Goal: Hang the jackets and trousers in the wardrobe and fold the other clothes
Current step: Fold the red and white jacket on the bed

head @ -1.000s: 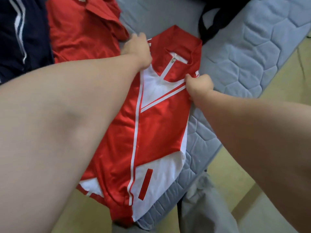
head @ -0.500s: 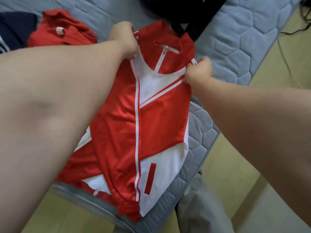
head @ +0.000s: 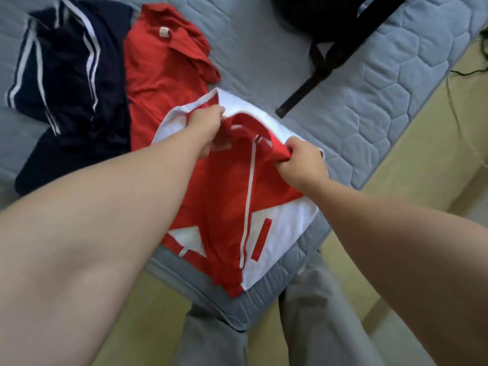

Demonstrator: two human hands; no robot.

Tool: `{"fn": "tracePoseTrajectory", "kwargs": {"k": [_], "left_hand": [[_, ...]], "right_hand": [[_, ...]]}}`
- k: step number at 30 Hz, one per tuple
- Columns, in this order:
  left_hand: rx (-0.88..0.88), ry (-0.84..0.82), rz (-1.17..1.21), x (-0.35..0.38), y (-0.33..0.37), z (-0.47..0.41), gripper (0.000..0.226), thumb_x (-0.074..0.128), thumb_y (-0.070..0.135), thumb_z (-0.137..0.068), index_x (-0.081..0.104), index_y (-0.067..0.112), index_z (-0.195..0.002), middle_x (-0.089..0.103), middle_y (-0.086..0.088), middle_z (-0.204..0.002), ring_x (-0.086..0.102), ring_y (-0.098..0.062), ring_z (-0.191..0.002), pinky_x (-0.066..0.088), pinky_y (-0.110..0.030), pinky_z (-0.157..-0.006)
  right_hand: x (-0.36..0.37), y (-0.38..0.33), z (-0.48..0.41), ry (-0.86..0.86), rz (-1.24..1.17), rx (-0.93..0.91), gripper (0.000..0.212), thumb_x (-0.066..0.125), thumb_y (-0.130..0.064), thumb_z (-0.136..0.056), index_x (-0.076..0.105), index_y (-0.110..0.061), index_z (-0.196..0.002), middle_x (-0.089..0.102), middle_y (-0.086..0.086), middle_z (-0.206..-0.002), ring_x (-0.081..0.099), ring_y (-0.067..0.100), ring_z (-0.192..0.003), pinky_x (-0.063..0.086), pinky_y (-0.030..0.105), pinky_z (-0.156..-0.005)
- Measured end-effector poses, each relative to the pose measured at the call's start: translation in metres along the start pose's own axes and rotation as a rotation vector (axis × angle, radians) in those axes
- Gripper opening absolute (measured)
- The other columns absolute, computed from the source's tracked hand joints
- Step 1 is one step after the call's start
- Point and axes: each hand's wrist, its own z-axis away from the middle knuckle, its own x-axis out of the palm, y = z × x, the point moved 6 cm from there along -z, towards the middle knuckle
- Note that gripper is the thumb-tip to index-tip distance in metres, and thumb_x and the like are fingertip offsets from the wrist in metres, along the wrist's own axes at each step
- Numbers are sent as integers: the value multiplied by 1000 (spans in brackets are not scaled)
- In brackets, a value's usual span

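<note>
left hand point(head: 208, 128): fingers curled, gripping red-and-white zip-front sports jacket point(head: 232, 207) near collar | right hand point(head: 303, 165): fist closed on bunched jacket fabric | jacket: on corner of grey quilted mattress point(head: 383, 83), top folded | beside: plain red shirt point(head: 163, 75), navy white-striped garment point(head: 71, 75)

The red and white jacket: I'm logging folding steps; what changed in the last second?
The left hand and right hand drew the collar end of the jacket toward its hem, baring white fabric behind. Both still grip it; its hem stays at the mattress edge.
</note>
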Motion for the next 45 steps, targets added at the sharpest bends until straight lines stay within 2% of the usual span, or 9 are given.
{"fn": "tracePoseTrajectory", "kwargs": {"k": [4,9,12,17,21,24,31,39,45], "left_hand": [[46,29,-161,-48,-67,9,22,77,-4,-78,69,16,-84,65,-2,-71,61,-7,-49,47,-18,-43],[131,141,-236,-104,-139,14,33,72,-10,-71,69,18,-88,65,9,-93,65,-8,-83,54,-17,-63],[129,183,-279,-133,-177,14,31,74,-4,-72,69,25,-77,68,12,-91,66,-5,-88,53,-15,-66],[215,204,-432,-166,-216,14,20,78,12,-78,73,31,-83,60,18,-74,56,0,-70,36,-4,-56],[327,156,-633,-166,-234,12,39,71,4,-78,70,24,-111,62,2,-116,59,-14,-101,43,-17,-84],[413,86,-741,-157,-245,16,57,65,-4,-78,58,23,-127,46,-2,-135,57,-23,-114,48,-33,-99],[390,73,-895,-152,-252,28,73,54,-8,-78,46,27,-141,33,-2,-146,54,-34,-116,50,-43,-94],[492,293,-1049,-129,-165,29,43,51,2,-85,52,11,-128,39,-11,-141,55,-38,-110,43,-47,-93],[599,243,-1189,-85,-68,-9,53,49,-5,-87,44,9,-138,35,-12,-145,56,-38,-114,48,-52,-96]], "right_hand": [[64,-29,60,-173,420,-305,22,49,-40,-89,53,-18,-95,60,5,-93,56,33,-93,41,38,-61],[145,-57,121,-326,687,-502,19,46,-27,-93,54,-15,-105,60,6,-99,56,33,-95,28,35,-56],[182,-73,145,-358,761,-517,18,51,-27,-93,55,-15,-107,61,6,-100,57,32,-95,19,33,-52],[227,-81,164,-406,852,-474,24,49,-20,-93,52,-14,-116,58,11,-110,55,34,-102,30,37,-61],[250,-76,169,-485,955,-449,36,54,-18,-91,47,-13,-126,56,14,-119,54,37,-110,38,38,-69],[259,-68,172,-572,957,-390,46,58,-21,-91,42,-11,-133,51,17,-126,51,41,-118,49,42,-80],[252,-60,162,-633,787,-290,44,55,-27,-93,46,-17,-135,50,10,-128,49,34,-121,40,41,-74],[138,-31,81,-91,362,38,37,49,-17,-89,51,-14,-126,47,13,-129,49,38,-117,44,49,-91],[76,36,19,-175,393,371,49,52,-28,-87,48,-16,-134,49,13,-135,49,37,-125,42,50,-105]]}}
